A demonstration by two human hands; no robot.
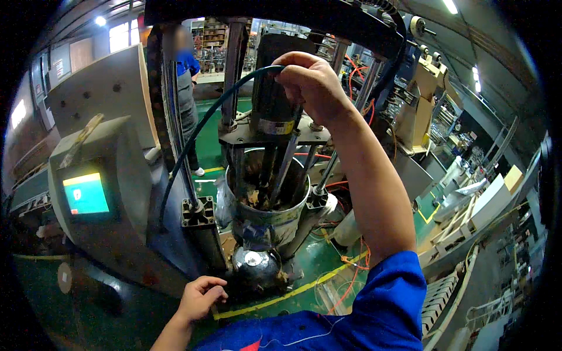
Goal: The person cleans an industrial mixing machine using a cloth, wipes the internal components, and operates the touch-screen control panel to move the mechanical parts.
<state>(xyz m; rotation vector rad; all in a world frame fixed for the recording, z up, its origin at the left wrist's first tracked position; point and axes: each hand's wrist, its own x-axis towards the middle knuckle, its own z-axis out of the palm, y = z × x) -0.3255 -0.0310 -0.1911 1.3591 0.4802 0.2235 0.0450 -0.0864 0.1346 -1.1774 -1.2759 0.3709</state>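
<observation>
Raised at the upper middle, my right hand (310, 85) is closed around the end of a dark hose or cable (215, 106). The hose arcs left and down beside a grey control cabinet. Right behind that hand stands a dark cylindrical motor (270, 108) on a metal plate (237, 138). Below the plate, rods reach into a grime-coated bucket (268, 225) with brownish residue inside. At the lower middle-left, my left hand (200, 298) holds nothing, its fingers loosely bent and apart. It is close to a shiny black rounded part (256, 270) under the bucket.
A control panel with a lit screen (86, 194) stands at left. Upright steel columns (233, 70) and a dark crossbeam (293, 13) frame the motor. Another person (186, 76) stands behind the machine. Orange hoses (353, 275) trail over the green floor at right, near a wooden pallet (448, 225).
</observation>
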